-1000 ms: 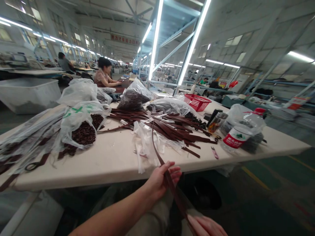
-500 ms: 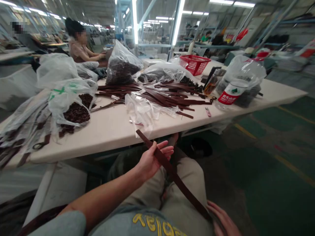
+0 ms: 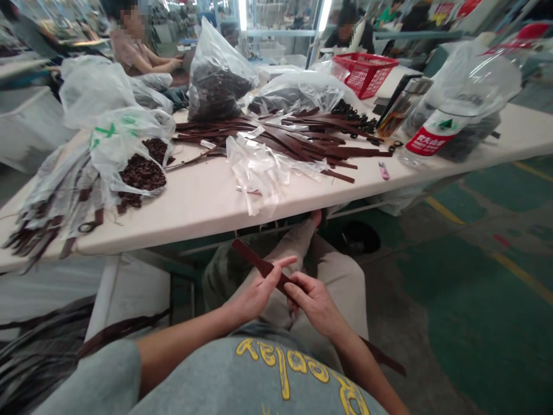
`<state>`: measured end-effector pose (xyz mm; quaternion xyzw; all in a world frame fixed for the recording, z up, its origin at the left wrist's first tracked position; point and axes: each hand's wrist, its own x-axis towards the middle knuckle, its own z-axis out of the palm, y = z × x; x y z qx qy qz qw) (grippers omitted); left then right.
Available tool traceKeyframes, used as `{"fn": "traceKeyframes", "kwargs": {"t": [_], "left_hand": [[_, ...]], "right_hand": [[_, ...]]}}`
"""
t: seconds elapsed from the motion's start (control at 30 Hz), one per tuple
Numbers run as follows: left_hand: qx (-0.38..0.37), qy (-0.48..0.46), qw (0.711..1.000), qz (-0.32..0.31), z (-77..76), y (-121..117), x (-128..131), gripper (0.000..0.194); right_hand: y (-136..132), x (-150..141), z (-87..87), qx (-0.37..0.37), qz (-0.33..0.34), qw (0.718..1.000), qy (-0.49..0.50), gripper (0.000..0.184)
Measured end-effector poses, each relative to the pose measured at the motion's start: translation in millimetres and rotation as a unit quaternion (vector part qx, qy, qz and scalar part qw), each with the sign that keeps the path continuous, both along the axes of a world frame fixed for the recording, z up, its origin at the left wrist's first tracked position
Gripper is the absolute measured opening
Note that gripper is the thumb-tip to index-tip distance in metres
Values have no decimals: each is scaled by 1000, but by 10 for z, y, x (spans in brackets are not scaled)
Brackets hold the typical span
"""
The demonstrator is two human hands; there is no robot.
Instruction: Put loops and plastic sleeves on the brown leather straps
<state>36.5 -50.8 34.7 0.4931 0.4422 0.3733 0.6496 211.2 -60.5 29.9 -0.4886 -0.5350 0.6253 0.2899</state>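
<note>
- The seated person's left grip (image 3: pixel 257 297) and right grip (image 3: pixel 315 300) both close on a dark brown leather strap (image 3: pixel 259 266) above their lap, the two hands almost touching.
- The left grip has its fingers stretched along the strap, pressing it from the side. The right grip curls its fingers over the strap and pinches it.
- The strap's long axis runs diagonally, its free end pointing up and left toward the desk (image 3: pixel 194 222). The left grip is the nearer to that end.
- A dark strap end (image 3: pixel 382 358) shows beyond the right forearm (image 3: pixel 358 369). I cannot tell whether it is the same strap.
- Ahead on the desk lies a heap of brown leather straps (image 3: pixel 298 139), beside a clear plastic bag (image 3: pixel 218 52) of dark pieces.
</note>
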Motion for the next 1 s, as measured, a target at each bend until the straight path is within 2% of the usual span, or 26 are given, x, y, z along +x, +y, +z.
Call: {"fn": "traceKeyframes", "kwargs": {"t": [0.17, 0.27, 0.37, 0.5, 0.6, 0.7, 0.77, 0.9, 1.0], "left_hand": [[13, 44, 997, 68, -24, 112, -408, 37], [16, 107, 993, 51, -31, 171, -605, 30], [2, 131, 991, 23, -24, 163, -705, 30], [-37, 119, 991, 41, -71, 88, -677, 32], [-60, 77, 993, 67, -138, 23, -559, 30], [-99, 7, 991, 93, -186, -36, -429, 29], [-115, -18, 988, 105, -206, -63, -370, 29], [-121, -13, 987, 109, -267, -83, -324, 31], [-132, -6, 984, 120, -324, -91, -308, 28]], "right_hand": [[-40, 208, 33, -8, 23, 999, -42, 29], [-17, 337, 61, 2, 47, 996, -72, 29], [15, 361, 52, 25, 59, 992, -107, 25], [25, 137, -11, 124, 52, 974, -184, 13], [9, -162, -76, 234, 42, 949, -207, 20], [-5, -387, -133, 337, 20, 913, -228, 19], [-5, -443, -163, 381, 7, 895, -232, 19], [27, -419, -257, 421, -5, 880, -218, 17], [53, -391, -372, 483, -11, 842, -239, 19]]}}
